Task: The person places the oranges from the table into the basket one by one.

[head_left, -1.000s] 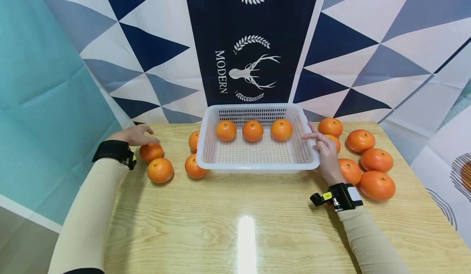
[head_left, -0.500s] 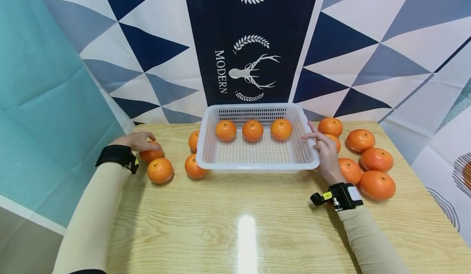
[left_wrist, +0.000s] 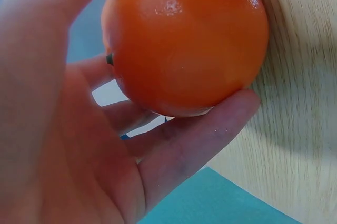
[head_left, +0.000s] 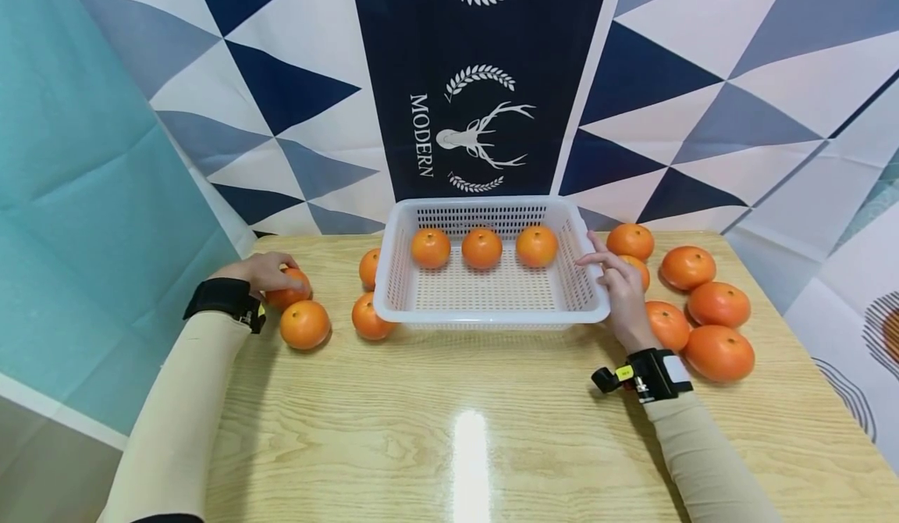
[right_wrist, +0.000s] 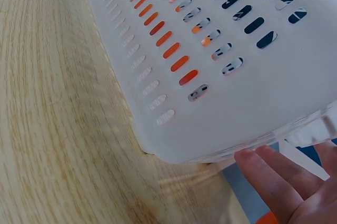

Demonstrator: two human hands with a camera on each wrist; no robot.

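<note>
My left hand [head_left: 270, 272] holds an orange [left_wrist: 189, 40] at the table's far left, its fingers spread around the fruit in the left wrist view. Just in front of it lies another orange [head_left: 305, 325]. A white perforated plastic basket [head_left: 485, 318] stands at the back middle, with oranges [head_left: 481, 248] in a row along its rear half. My right hand [head_left: 621, 293] holds the basket's right rim, one finger reaching over it. In the right wrist view, fingertips [right_wrist: 247, 158] touch the basket's outer end below the rim; the thumb is hidden there.
Two oranges [head_left: 372, 318] sit left of the basket, one partly behind it. Several orange fruits [head_left: 719, 305] crowd the table [head_left: 393, 429] right of my right hand. A patterned cloth [head_left: 485, 78] hangs right behind the basket.
My left hand has moved slightly right and down onto the far-left orange, its fingers closing around it. My right hand and the basket stay where they were.
</note>
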